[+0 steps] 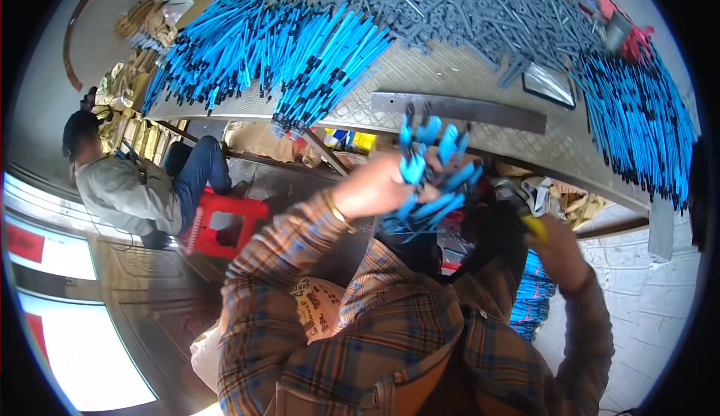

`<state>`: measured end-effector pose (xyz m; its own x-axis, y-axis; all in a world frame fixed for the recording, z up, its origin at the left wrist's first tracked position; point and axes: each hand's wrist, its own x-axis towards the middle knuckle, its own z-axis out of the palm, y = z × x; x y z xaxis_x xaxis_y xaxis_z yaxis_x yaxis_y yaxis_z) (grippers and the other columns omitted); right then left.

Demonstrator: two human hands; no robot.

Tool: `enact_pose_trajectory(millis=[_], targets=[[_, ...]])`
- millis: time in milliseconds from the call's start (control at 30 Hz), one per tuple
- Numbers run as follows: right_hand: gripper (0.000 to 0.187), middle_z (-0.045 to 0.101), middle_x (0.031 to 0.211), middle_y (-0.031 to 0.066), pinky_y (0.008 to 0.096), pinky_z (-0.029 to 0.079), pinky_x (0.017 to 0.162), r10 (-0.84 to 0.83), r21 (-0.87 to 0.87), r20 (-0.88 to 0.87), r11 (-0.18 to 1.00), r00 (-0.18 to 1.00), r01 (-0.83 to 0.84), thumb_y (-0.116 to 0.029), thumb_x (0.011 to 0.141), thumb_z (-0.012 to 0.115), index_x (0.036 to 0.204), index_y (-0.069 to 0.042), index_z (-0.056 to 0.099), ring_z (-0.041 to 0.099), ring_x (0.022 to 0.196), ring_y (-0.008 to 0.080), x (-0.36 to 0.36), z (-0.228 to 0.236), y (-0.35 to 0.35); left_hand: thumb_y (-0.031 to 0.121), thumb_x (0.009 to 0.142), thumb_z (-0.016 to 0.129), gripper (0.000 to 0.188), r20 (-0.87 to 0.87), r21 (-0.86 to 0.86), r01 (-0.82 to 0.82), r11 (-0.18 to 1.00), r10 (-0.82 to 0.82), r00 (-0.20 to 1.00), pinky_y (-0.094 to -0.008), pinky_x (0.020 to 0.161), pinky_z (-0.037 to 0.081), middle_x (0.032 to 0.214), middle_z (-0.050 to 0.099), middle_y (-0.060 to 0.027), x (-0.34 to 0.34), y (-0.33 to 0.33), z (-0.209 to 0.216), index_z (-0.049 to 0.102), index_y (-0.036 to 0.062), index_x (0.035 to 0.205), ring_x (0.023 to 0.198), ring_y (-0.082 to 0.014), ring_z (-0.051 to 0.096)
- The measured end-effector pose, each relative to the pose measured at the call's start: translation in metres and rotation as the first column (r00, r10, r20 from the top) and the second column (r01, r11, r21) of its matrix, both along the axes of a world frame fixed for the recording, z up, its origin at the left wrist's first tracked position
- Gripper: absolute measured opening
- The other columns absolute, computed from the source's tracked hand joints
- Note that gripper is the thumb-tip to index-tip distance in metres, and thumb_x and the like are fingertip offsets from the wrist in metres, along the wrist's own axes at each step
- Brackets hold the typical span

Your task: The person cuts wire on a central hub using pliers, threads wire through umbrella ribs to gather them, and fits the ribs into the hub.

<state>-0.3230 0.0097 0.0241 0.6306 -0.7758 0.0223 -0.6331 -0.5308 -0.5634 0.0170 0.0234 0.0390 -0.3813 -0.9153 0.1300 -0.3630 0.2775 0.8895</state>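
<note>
A loose bundle of thin blue rods with dark ends (442, 154) points up from my left hand (375, 187), whose fingers are closed round it in front of the table's near edge. Some rods fan out to the right and downward, blurred by motion. To the right and lower, my right hand (561, 255) is held apart from the bundle. Its fingers are curled round a small yellow thing (535, 226), too smeared to name. Beyond the bundle, a flat grey metal strip (465, 111) lies along the near part of the table.
The metal table (427, 67) carries heaps of blue rods (330, 64), grey pieces (465, 4) and more blue rods (641, 116) at right. A clear packet (549, 85) lies near the grey heap. At left, a person (135, 184) sits beside a red stool (225, 221). Blue bundles (531, 296) stand at lower right.
</note>
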Motion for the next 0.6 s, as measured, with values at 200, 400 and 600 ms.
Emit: enact_pose_trajectory(millis=[200,400,600], targets=[[0.024,0.055,0.087,0.0193,0.0407,0.043,0.062,-0.404,-0.232,0.083,0.881,0.911,0.412,-0.013,0.078,0.063,0.097,-0.003,0.05,0.055,0.076,0.0378,-0.08,0.0,-0.05,0.024,0.075,0.072,0.044,0.252,-0.308,-0.261,0.915,0.342,0.905,-0.0285,0.073,0.047,0.086,0.059,-0.0071,0.073,-0.056,0.133,0.054,0.0002,0.107,0.082,-0.0116,0.056],[0.029,0.056,0.091,0.018,0.0427,0.046,0.068,-0.515,-0.539,0.027,0.715,0.857,0.446,-0.012,0.075,0.064,0.1,-0.003,0.053,0.055,0.082,0.0379,-0.107,-0.022,-0.082,0.044,0.074,0.067,0.067,0.56,-0.512,-0.143,0.847,0.455,0.692,-0.0414,0.083,0.045,0.103,0.06,-0.0222,0.114,-0.186,0.153,0.045,-0.0011,0.119,0.092,-0.0341,0.059],[0.027,0.057,0.093,0.0144,0.0417,0.044,0.075,-0.507,-0.507,0.005,0.742,0.862,0.439,-0.012,0.073,0.066,0.097,-0.004,0.056,0.054,0.089,0.0337,-0.083,-0.016,-0.098,0.028,0.074,0.067,0.072,0.804,-0.514,-0.216,0.83,0.554,0.215,-0.0487,0.07,0.047,0.088,0.061,-0.0241,0.119,-0.238,0.047,0.03,-0.0003,0.13,0.084,-0.0407,0.059]])
